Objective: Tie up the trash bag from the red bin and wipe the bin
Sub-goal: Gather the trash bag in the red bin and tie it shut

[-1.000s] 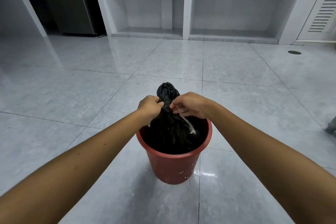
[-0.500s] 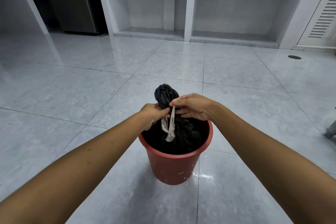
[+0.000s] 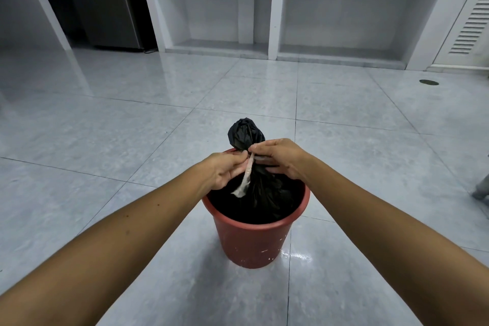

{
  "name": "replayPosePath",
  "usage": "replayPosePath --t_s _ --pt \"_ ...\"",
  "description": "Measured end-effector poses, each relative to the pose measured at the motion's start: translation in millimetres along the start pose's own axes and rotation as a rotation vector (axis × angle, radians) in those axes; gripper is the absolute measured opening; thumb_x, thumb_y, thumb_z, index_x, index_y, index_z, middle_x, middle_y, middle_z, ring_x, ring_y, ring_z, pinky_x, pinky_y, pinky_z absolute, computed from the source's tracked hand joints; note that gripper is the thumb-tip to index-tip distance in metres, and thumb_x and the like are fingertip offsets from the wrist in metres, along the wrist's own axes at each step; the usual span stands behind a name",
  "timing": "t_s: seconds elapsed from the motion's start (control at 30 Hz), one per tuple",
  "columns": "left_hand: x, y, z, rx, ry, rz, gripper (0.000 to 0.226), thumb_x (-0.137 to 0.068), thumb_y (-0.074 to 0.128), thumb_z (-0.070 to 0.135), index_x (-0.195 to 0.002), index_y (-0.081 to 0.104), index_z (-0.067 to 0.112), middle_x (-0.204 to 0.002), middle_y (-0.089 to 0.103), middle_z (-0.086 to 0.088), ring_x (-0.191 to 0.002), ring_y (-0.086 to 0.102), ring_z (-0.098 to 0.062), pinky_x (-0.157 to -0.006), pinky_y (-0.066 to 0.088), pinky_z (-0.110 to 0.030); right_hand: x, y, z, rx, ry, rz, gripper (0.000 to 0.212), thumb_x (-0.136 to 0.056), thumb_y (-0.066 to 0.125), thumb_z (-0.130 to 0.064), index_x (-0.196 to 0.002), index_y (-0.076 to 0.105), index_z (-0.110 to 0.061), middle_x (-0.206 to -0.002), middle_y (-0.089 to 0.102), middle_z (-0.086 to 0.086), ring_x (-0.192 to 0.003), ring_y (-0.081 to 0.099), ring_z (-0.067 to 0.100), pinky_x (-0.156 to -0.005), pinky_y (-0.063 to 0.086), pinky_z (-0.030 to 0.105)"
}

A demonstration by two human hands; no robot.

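A red bin (image 3: 254,243) stands on the tiled floor in front of me. Inside it sits a black trash bag (image 3: 264,193), its top gathered into a bunch (image 3: 245,133) that sticks up above my hands. A pale, whitish tie strip (image 3: 246,176) runs around the bag's neck and hangs down its front. My left hand (image 3: 225,171) pinches the strip at the neck from the left. My right hand (image 3: 277,157) grips the strip and the neck from the right. The fingertips of both hands nearly touch.
White built-in counter niches (image 3: 272,13) line the far wall, with a louvred door (image 3: 473,26) at the right. A dark fridge-like cabinet (image 3: 105,0) stands at the back left. A round floor drain (image 3: 429,82) lies at the right; a grey object (image 3: 481,188) at the right edge.
The pale strip, first trailing right under my right hand, now wraps the bag's neck and hangs in front. Both hands have shifted slightly around the neck.
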State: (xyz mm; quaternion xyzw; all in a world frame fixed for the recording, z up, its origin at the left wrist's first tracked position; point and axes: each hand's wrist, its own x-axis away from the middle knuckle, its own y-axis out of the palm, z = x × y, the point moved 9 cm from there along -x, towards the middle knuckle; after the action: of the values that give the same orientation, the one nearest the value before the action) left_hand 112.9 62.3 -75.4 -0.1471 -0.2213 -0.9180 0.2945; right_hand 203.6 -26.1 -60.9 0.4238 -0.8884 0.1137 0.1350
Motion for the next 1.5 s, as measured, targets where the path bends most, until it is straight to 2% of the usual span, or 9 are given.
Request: replayPosePath --t_s 0.17,0.43,0.57,0.9,1.03,1.23,1.37,1.43,1.5 --pt "4.3 2.9 3.1 -0.051 0.033 -0.111 0.006 -0.083 0.065 0.002 -0.086 0.06 0.002 -0.085 0.069 -0.009 -0.073 0.072 -0.01 -0.082 0.057 -0.026 -0.9 0.7 0.5 -0.02 -0.088 0.023 0.003 -0.086 0.07 -0.016 -0.088 0.072 -0.016 -0.075 0.069 -0.002 -0.063 0.063 0.003 -0.058 0.052 0.012" --pt "12.0 1.7 15.1 -0.349 0.152 0.006 0.024 -0.075 0.069 -0.011 -0.094 0.059 0.001 -0.086 0.068 -0.01 -0.071 0.068 -0.013 -0.063 0.058 -0.018 7.2 0.6 -7.6 0.041 -0.027 -0.184 0.013 -0.082 0.069 0.005 -0.088 0.07 -0.007 -0.078 0.072 0.002 -0.072 0.069 0.008 -0.072 0.057 0.016" --pt "15.9 -4.8 39.3 -1.011 0.338 0.153 0.023 -0.075 0.066 -0.006 -0.094 0.063 0.006 -0.094 0.074 -0.011 -0.087 0.068 -0.016 -0.086 0.052 -0.027 10.7 -31.7 -35.1 0.665 -0.167 0.034 0.016 -0.076 0.075 -0.005 -0.075 0.073 -0.02 -0.078 0.071 0.007 -0.071 0.064 0.015 -0.078 0.057 0.029" --pt "17.0 -17.9 45.9 -1.443 0.456 0.203 0.027 -0.08 0.052 -0.009 -0.084 0.058 0.017 -0.088 0.076 -0.002 -0.094 0.066 -0.012 -0.076 0.041 -0.018 23.8 -123.6 5.4 0.562 -0.016 0.252 0.013 -0.078 0.075 -0.002 -0.072 0.074 -0.013 -0.069 0.066 0.006 -0.069 0.059 0.017 -0.07 0.055 0.027" --pt "11.7 -15.7 36.3 -1.366 0.426 0.017 0.023 -0.084 0.055 -0.005 -0.089 0.059 0.017 -0.089 0.07 -0.002 -0.087 0.066 -0.015 -0.073 0.046 -0.016 21.4 -119.8 18.2 0.313 0.034 0.213 0.007 -0.088 0.065 -0.012 -0.081 0.067 -0.011 -0.078 0.061 0.004 -0.071 0.058 0.013 -0.077 0.053 0.029" --pt "6.6 -33.9 27.3 -0.539 0.045 0.054 0.022 -0.093 0.043 0.002 -0.079 0.053 0.017 -0.075 0.061 -0.002 -0.051 0.043 -0.006 -0.034 0.031 -0.012 9.8 -74.3 4.5 -0.283 0.046 0.095 0.019 -0.098 0.048 -0.02 -0.08 0.054 -0.018 -0.091 0.071 -0.002 -0.073 0.061 0.014 -0.061 0.048 0.024" --pt "15.0 -28.3 15.5 -0.517 -0.178 0.108 0.034 -0.089 0.04 0.038 -0.1 0.065 0.018 -0.101 0.07 0.001 -0.046 0.03 -0.007 -0.043 0.036 -0.017 4.2 -66.8 -12.3 0.129 -0.007 0.23 0.012 -0.095 0.049 -0.019 -0.086 0.054 -0.014 -0.066 0.049 -0.001 -0.055 0.032 0.013 -0.052 0.027 0.024" --pt "17.3 -16.3 14.6 -0.641 -0.165 0.079 0.058 -0.082 0.04 0.069 -0.111 0.064 0.026 -0.113 0.067 0.003 -0.066 0.052 -0.002 -0.086 0.049 -0.026 2.1 -58.2 -26.1 0.397 -0.088 0.226 0.023 -0.094 0.053 -0.03 -0.091 0.06 -0.009 -0.072 0.047 0.004 -0.063 0.037 0.016 -0.056 0.03 0.026" --pt "14.9 -5.9 14.1 -0.696 -0.102 0.092 0.058 -0.072 0.051 0.075 -0.101 0.067 0.028 -0.092 0.066 0.009 -0.081 0.055 0.002 -0.085 0.046 -0.02 -0.6 -47.4 -29.9 0.504 -0.111 0.164 0.051 -0.087 0.06 -0.049 -0.108 0.065 -0.003 -0.098 0.063 0.01 -0.083 0.053 0.019 -0.066 0.042 0.027"
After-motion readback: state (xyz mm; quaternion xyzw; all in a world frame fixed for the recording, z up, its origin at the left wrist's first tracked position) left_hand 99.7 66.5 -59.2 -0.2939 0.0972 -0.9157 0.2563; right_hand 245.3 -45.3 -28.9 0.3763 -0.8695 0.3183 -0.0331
